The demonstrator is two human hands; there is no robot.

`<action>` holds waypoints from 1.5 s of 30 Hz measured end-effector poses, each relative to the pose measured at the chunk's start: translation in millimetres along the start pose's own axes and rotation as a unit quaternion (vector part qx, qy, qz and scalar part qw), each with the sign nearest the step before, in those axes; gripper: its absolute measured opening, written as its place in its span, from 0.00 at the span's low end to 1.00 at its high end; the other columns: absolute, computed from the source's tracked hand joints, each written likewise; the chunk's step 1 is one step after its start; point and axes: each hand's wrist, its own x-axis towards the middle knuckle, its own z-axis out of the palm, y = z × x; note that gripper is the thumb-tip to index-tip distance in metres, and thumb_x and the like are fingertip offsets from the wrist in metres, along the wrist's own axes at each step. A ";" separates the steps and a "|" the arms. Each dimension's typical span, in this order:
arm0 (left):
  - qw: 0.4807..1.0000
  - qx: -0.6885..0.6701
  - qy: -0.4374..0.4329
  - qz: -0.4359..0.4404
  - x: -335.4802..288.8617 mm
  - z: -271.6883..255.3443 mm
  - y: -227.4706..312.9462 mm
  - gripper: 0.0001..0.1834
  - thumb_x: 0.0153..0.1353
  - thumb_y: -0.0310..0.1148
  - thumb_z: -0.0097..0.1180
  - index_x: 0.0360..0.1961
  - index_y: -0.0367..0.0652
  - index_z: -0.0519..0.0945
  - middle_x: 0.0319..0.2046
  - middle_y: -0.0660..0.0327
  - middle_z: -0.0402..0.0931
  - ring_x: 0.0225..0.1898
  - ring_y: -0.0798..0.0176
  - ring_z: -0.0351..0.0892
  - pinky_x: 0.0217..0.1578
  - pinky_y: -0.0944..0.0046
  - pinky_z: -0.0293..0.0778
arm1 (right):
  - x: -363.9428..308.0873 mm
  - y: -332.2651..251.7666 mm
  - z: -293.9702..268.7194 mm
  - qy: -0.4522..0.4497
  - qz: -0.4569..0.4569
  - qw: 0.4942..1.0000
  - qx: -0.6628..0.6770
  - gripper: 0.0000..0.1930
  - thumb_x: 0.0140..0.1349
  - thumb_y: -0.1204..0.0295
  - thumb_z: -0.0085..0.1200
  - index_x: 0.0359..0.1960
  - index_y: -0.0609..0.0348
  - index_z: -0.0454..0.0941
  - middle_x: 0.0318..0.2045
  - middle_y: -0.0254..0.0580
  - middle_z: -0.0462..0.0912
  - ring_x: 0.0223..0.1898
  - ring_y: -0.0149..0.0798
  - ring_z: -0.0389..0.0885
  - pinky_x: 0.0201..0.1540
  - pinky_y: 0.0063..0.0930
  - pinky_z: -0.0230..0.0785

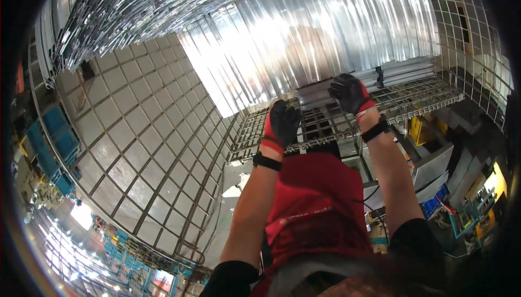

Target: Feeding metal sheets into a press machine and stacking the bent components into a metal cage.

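Observation:
My left hand (284, 124), in a black and red work glove, is closed with its fingers curled, just above the near wire mesh. Farther up and to the right, my right hand (349, 94), gloved the same way, is also curled closed, next to the near ends of the metal strips. What either hand grips, if anything, is hidden by the gloves. Beyond both hands lies a wide layer of shiny metal strips (325, 31), side by side. Grey metal strips (412, 69) show below its near edge. A folded-down wire mesh panel (418, 99) runs beneath my hands.
Wire mesh walls of a cage (157, 150) rise at left and right (472, 25). A dense pile of thin strip ends (146, 9) fills the far left. A red apron (317, 199) covers my front. Yellow (423, 131) and grey equipment stands at the right.

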 end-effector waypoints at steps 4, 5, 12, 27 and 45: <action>0.995 0.017 -0.097 -0.007 -1.2 -13.8 2.8 0.25 0.56 0.44 0.55 0.51 0.45 0.65 0.51 0.50 0.65 0.50 0.48 0.67 0.56 0.51 0.62 | 14.6 -12.0 40.9 0.038 -0.182 0.943 -0.277 0.15 0.61 0.62 0.47 0.46 0.56 0.75 0.38 0.36 0.79 0.37 0.34 0.77 0.41 0.28 0.67; 0.994 0.026 -0.106 -0.009 -7.0 -12.8 3.3 0.25 0.56 0.44 0.55 0.51 0.45 0.65 0.51 0.50 0.65 0.50 0.49 0.67 0.56 0.52 0.62 | 20.2 -21.2 51.2 0.018 -0.185 0.939 -0.289 0.17 0.61 0.61 0.48 0.48 0.56 0.74 0.40 0.35 0.79 0.38 0.32 0.77 0.41 0.27 0.68; 0.992 0.014 -0.120 0.028 -46.8 -25.5 -6.4 0.19 0.64 0.38 0.44 0.53 0.39 0.66 0.50 0.53 0.69 0.53 0.54 0.67 0.57 0.53 0.62 | -24.8 4.2 100.9 -0.060 -0.160 0.969 -0.181 0.14 0.60 0.67 0.50 0.45 0.60 0.76 0.37 0.34 0.79 0.38 0.28 0.76 0.40 0.23 0.68; 0.659 0.631 -0.389 0.129 -313.4 -59.9 14.4 0.24 0.63 0.26 0.37 0.61 0.36 0.58 0.58 0.52 0.62 0.58 0.58 0.63 0.58 0.63 0.60 | -298.1 237.4 128.3 0.114 -0.403 0.851 -0.318 0.17 0.58 0.66 0.52 0.47 0.60 0.73 0.41 0.43 0.78 0.45 0.36 0.75 0.49 0.30 0.65; 0.653 0.695 -0.300 -0.020 -349.1 -184.2 60.8 0.23 0.62 0.40 0.47 0.55 0.41 0.66 0.48 0.56 0.71 0.49 0.60 0.73 0.47 0.61 0.70 | -445.3 542.4 -14.9 0.295 0.117 0.812 -0.491 0.34 0.51 0.39 0.45 0.48 0.56 0.73 0.39 0.50 0.79 0.43 0.52 0.77 0.44 0.39 0.68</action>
